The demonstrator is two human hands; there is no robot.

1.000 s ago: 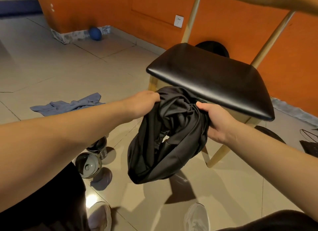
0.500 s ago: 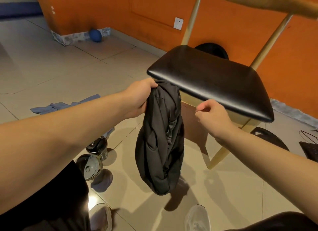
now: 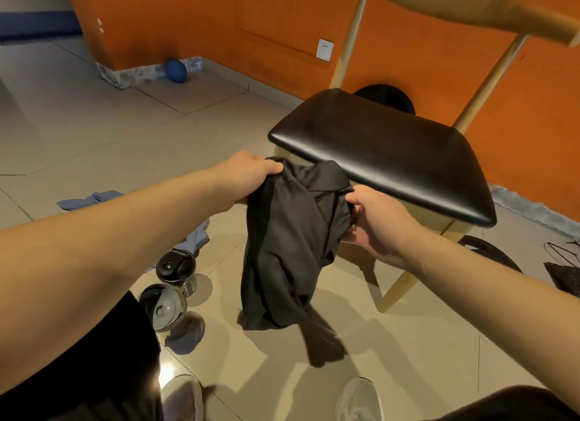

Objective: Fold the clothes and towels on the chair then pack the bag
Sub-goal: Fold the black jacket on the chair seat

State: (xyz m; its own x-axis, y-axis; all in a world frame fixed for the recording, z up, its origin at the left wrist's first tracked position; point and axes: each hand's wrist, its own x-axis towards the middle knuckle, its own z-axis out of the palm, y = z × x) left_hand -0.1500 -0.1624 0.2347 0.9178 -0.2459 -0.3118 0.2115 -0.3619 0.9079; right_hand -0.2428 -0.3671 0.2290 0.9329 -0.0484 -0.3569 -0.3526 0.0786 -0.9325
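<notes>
Step in hand: shaking out a bunched black garment (image 3: 288,238) so that it can be folded; no fold is made yet.
Left hand (image 3: 251,172): fingers curled round the garment's upper left edge.
Right hand (image 3: 376,226): pinches a wad of the same fabric at its right side.
Garment's place: held in the air just in front of the chair (image 3: 392,150), its twisted lower end hanging above the floor tiles.
Also waiting: a blue cloth (image 3: 91,197) lies crumpled on the floor, well to the left.
Next move calls for: finding two matching corners, drawing the hands apart until the fabric hangs flat, then laying it on the bare seat.
</notes>
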